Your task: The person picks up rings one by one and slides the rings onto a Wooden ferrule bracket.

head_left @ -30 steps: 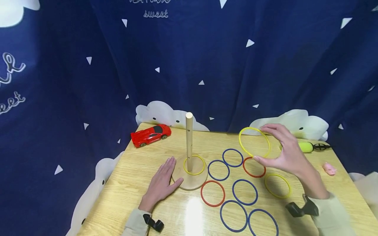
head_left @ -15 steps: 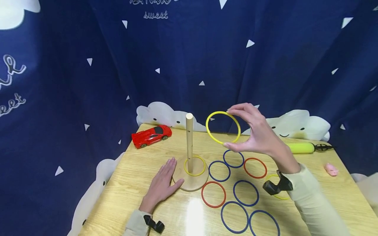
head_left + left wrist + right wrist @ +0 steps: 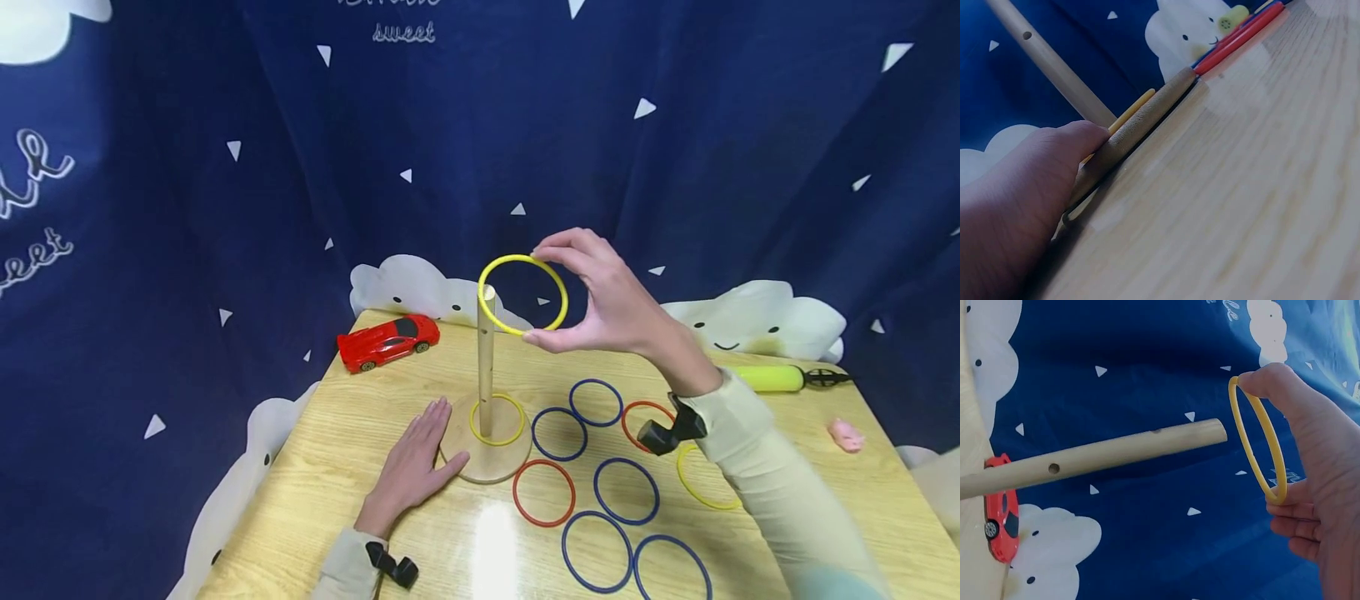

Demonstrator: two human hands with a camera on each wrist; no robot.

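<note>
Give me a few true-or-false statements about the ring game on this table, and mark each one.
1. The right hand pinches a yellow ring near the top of the peg. True.
2. The peg's base has no ring on it. False: one yellow ring lies round the peg.
3. The left hand rests flat against the base. True.
4. The toy car is blue. False: it is red.

- Right hand (image 3: 611, 304): raised above the table, palm turned to the left, arm stretched forward in a pale sleeve.
- Right thumb and forefinger: spread apart and pinching a thin hoop at opposite points of its rim; remaining fingers loosely curled below the grip.
- Left hand (image 3: 411, 471): flat, palm down, fingers straight and together, pressed against a disc's edge.
</note>
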